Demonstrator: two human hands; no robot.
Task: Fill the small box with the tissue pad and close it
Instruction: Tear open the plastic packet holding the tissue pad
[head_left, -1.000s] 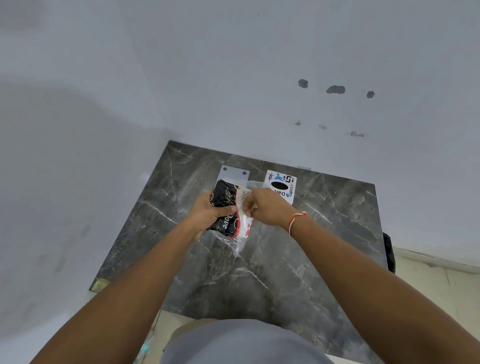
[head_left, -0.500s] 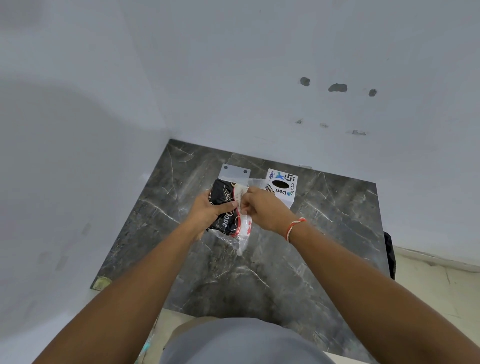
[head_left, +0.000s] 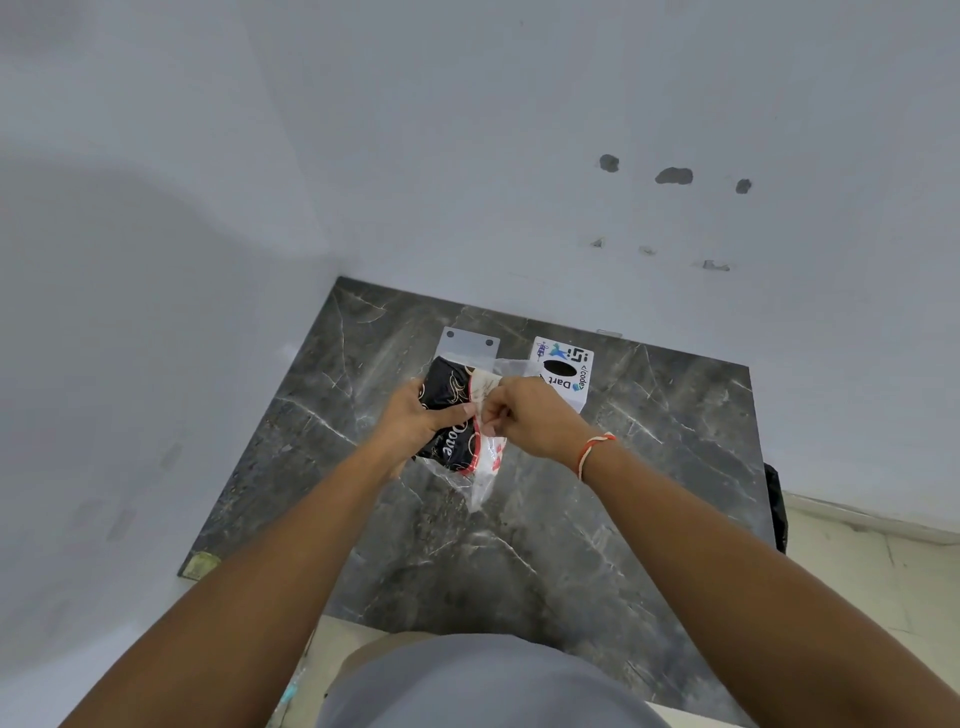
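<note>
A black tissue pack (head_left: 451, 415) with gold print and a red edge sits in a clear plastic wrapper above the dark marble table (head_left: 649, 467). My left hand (head_left: 421, 421) grips the pack from the left, thumb across its face. My right hand (head_left: 530, 415) pinches the wrapper's clear edge (head_left: 485, 452) beside the pack. Behind my right hand stands the small white box (head_left: 563, 371) with printed logos and a black oval opening on top; my hand hides its near part.
A white tab with two dark holes (head_left: 470, 340) lies on the table behind the pack. White walls close in at the left and back. A dark object (head_left: 776, 509) shows past the table's right edge.
Both hands have stayed on the pack and shifted slightly. My right hand's pinch has moved a little lower along the wrapper's edge.
</note>
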